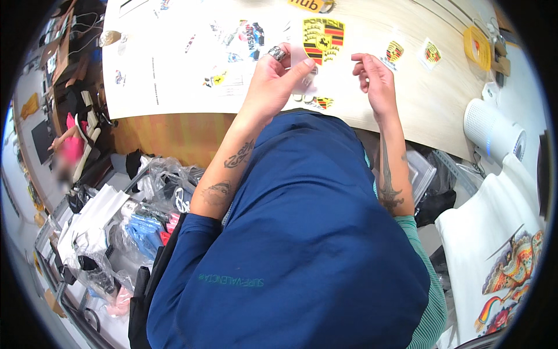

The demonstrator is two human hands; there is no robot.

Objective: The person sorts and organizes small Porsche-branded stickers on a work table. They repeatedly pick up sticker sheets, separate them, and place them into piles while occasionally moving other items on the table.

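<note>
Blue shirt (302,232) nearest. Left hand (273,81) pinching thin clear sticker sheet (305,72) above bench (430,110); right hand (375,78) open beside sheet. Likely flimsy, light; best gripped by edges.

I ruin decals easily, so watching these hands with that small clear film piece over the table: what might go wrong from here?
1. The left hand pinches the thin clear film piece by one edge only; it may curl or fold on itself.
2. The right hand is off the film, so nothing steadies its free side.
3. A small crest sticker lies by the table edge, under the hands, and may get knocked off.
</note>
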